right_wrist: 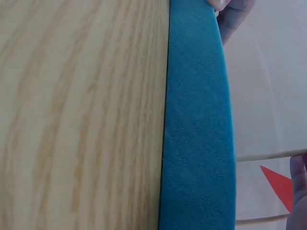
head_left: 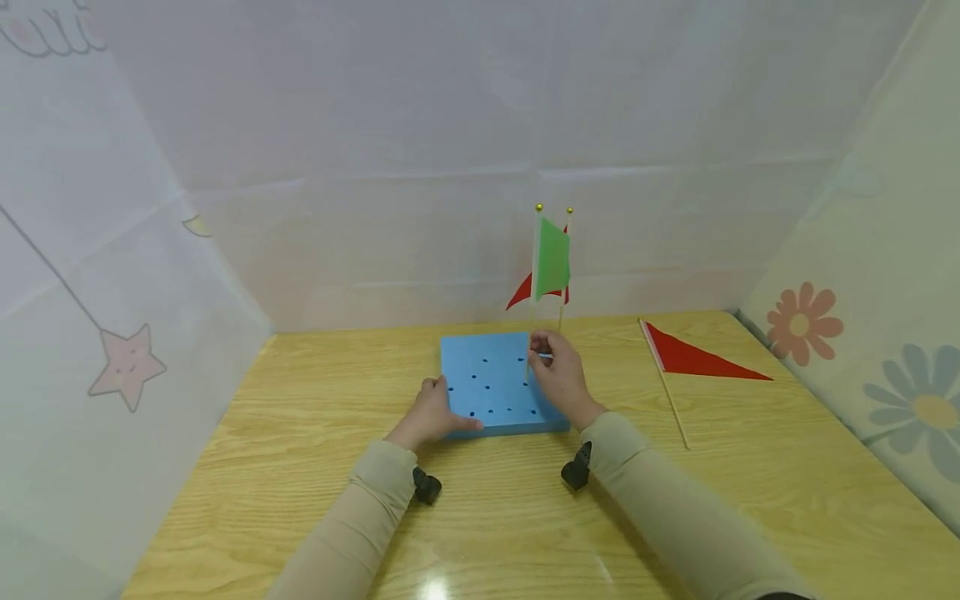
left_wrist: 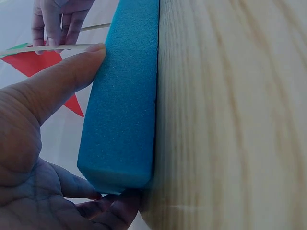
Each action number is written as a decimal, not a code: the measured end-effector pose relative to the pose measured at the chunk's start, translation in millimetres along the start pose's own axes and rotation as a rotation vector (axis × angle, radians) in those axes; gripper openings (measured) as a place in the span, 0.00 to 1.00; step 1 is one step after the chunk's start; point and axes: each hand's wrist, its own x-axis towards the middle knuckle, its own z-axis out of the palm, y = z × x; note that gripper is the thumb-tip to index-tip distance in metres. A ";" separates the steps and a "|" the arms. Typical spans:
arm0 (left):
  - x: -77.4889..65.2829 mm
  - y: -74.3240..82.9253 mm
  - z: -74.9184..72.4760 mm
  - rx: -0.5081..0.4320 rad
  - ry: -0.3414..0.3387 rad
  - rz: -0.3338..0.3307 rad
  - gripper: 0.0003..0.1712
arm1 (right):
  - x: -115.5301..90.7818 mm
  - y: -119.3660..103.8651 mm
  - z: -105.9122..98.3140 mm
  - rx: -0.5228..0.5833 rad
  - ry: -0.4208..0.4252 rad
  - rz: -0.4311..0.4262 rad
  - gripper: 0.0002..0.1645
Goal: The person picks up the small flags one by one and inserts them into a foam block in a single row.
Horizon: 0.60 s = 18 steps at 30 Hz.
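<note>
A blue foam block (head_left: 467,352) dotted with small holes lies flat on the table. My left hand (head_left: 431,412) holds its near left corner, thumb along the front edge and fingers at the left side; the left wrist view shows the thumb (left_wrist: 72,74) against the foam. With thumb and fingers, my right hand (head_left: 561,377) pinches the thin stick of a green flag (head_left: 553,257) upright over the block's right part. Its lower end is at a hole, how deep I cannot tell. Behind it stands a red flag (head_left: 519,292) on another stick, its base hidden by my right hand.
A second red triangular flag (head_left: 697,357) lies on the wooden table (head_left: 315,500) to the right, its stick pointing toward me. Pale patterned cloth (head_left: 420,250) hangs behind and at both sides of the table.
</note>
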 end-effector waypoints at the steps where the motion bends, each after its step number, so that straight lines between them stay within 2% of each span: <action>1: 0.3 0.3 0.0 -0.001 0.000 0.001 0.69 | -0.3 0.4 0.0 0.000 0.004 0.004 0.14; 8: -0.8 2.2 -1.3 -0.037 -0.008 0.007 0.69 | -0.2 4.9 -0.4 -0.001 0.020 0.021 0.14; 18: -2.4 3.6 -2.6 -0.040 -0.014 -0.008 0.68 | -1.7 7.9 -1.3 0.006 0.018 0.031 0.14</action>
